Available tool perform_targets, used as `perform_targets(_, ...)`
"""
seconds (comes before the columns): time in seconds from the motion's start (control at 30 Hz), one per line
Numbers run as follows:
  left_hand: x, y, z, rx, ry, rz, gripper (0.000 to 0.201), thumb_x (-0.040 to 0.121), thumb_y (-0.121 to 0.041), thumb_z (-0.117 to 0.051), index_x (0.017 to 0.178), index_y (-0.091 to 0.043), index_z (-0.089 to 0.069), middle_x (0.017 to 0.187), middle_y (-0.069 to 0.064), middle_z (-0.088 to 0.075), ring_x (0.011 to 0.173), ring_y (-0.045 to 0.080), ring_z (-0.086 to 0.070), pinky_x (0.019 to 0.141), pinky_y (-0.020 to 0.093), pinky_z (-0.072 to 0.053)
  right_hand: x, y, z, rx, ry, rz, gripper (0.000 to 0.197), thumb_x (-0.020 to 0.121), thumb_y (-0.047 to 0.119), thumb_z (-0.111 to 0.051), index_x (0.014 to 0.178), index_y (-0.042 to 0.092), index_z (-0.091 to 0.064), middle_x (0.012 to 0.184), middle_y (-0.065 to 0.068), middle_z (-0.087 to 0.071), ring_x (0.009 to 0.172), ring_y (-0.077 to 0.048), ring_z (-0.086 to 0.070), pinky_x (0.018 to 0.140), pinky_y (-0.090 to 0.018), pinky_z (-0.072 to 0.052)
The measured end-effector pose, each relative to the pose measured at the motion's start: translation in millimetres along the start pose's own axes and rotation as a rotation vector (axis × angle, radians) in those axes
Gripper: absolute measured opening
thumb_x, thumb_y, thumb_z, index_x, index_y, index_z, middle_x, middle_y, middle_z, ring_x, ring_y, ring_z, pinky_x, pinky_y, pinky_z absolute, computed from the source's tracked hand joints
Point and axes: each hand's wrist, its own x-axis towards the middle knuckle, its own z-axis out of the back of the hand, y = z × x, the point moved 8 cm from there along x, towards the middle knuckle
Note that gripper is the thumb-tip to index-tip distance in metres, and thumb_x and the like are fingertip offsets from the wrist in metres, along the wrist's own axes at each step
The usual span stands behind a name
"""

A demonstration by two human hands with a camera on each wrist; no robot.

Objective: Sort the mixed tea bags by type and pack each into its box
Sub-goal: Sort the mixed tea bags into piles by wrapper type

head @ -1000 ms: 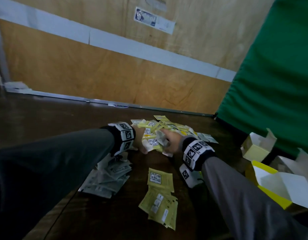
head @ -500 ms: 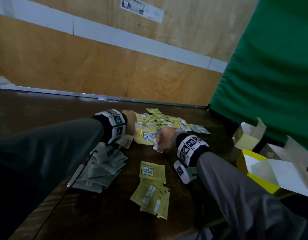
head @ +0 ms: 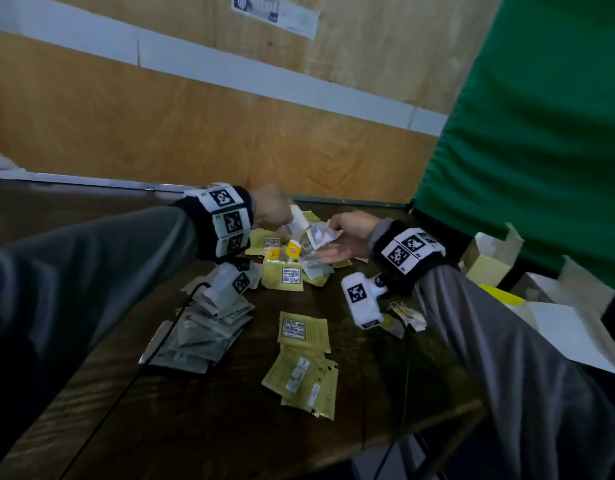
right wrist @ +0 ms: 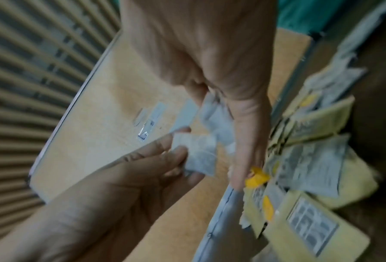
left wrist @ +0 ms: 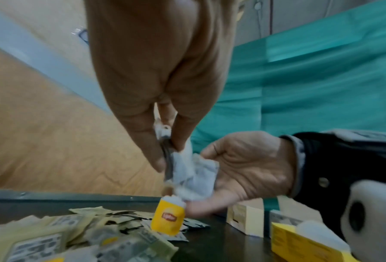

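Observation:
My left hand [head: 271, 209] hangs above the mixed pile [head: 288, 271] and pinches a small bunch of white tea bags [left wrist: 185, 170] between thumb and fingers. A yellow tag [left wrist: 168, 215] dangles under them. My right hand [head: 347, 237] lies palm up beside and under the bunch, fingers straight, thumb next to the bags. One white bag [head: 321, 233] touches its palm. In the right wrist view the tea bags [right wrist: 201, 156] are blurred between both hands. Yellow sachets [head: 304, 372] lie near me, grey sachets [head: 198, 334] to the left.
Open boxes stand at the right: a pale yellow box [head: 489, 265] and a bright yellow box [head: 503, 299] with a white flap [head: 569, 337]. A plywood wall runs behind the dark table [head: 195, 427]. A green curtain [head: 541, 133] hangs at the right.
Both hands rose from the mixed pile. My left hand lifted white tea bags with a yellow tag. My right hand uncurled and turned palm up beside them.

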Motion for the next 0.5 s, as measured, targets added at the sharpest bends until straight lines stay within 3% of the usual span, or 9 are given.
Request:
perform_targets(0.03, -4, -11, -5, -0.013, -0.007, -0.029, 0.011, 0.091, -0.003, -0.055, 0.095, -0.008, -0.064, 0.088, 0.009, -0.066, 0.070, 0.019, -0.063, 0.072, 0.028, -0.055, -1, -3, 1, 0.161, 0.008, -0.004, 0.018, 0.094, 0.004, -0.027, 0.104, -0.001, -0.041, 0.106, -0.025, -0.050, 0.111, -0.043, -0.054, 0.087, -0.051, -0.045)
perform_targets(0.1, -11, -31, -15, 0.018, -0.004, -0.135, 0.027, 0.089, -0.008, -0.060, 0.115, -0.014, -0.065, 0.096, 0.007, -0.064, 0.081, 0.019, -0.063, 0.076, 0.030, -0.051, 0, -3, 3, 0.466, 0.035, 0.032, 0.029, 0.098, 0.017, -0.027, 0.112, -0.004, -0.041, 0.105, -0.026, -0.053, 0.110, -0.044, -0.052, 0.090, -0.058, -0.040)
perform_targets(0.2, -19, -53, -24, 0.160, -0.079, -0.262, 0.039, 0.081, -0.018, -0.073, 0.119, -0.014, -0.062, 0.105, 0.006, -0.065, 0.101, 0.021, -0.061, 0.080, 0.027, -0.045, -1, -8, 6, 0.748, 0.096, 0.012, 0.060, 0.097, 0.050, -0.031, 0.126, -0.002, -0.042, 0.121, -0.025, -0.054, 0.106, -0.040, -0.054, 0.075, -0.056, -0.051)
perform_targets(0.27, -19, -58, -27, 0.171, -0.109, -0.278, 0.052, 0.075, -0.026, -0.079, 0.120, -0.011, -0.058, 0.112, 0.006, -0.064, 0.105, 0.022, -0.060, 0.080, 0.026, -0.043, -6, -13, 15, 0.625, 0.074, 0.017, 0.051, 0.097, 0.043, -0.037, 0.118, -0.003, -0.046, 0.106, -0.024, -0.056, 0.086, -0.033, -0.057, 0.052, -0.037, -0.058)
perform_targets(0.33, -14, -53, -32, 0.153, -0.043, -0.213, 0.063, 0.072, -0.035, -0.081, 0.123, -0.010, -0.055, 0.115, 0.003, -0.063, 0.107, 0.020, -0.058, 0.083, 0.026, -0.043, -18, -21, 32, 0.439, 0.025, 0.037, 0.025, 0.098, 0.021, -0.042, 0.102, -0.001, -0.052, 0.090, -0.019, -0.056, 0.073, -0.022, -0.056, 0.046, -0.021, -0.053)
perform_targets(0.43, -11, -33, -36, 0.298, 0.121, -0.122, 0.060, 0.077, -0.046, -0.074, 0.122, -0.010, -0.058, 0.113, 0.002, -0.061, 0.107, 0.020, -0.057, 0.088, 0.028, -0.044, -29, -32, 74, 0.135, -0.117, 0.107, 0.008, 0.092, 0.010, -0.056, 0.095, 0.004, -0.059, 0.084, -0.015, -0.060, 0.063, -0.015, -0.057, 0.044, -0.018, -0.050)
perform_targets(0.5, -9, -9, -39, 0.528, 0.228, -0.058, 0.048, 0.082, -0.050, -0.066, 0.110, -0.010, -0.063, 0.100, 0.002, -0.060, 0.095, 0.019, -0.058, 0.084, 0.028, -0.045, -33, -43, 107, -0.185, -0.252, 0.098, 0.004, 0.090, 0.009, -0.059, 0.090, 0.007, -0.063, 0.079, -0.011, -0.063, 0.055, -0.013, -0.058, 0.042, -0.020, -0.046)
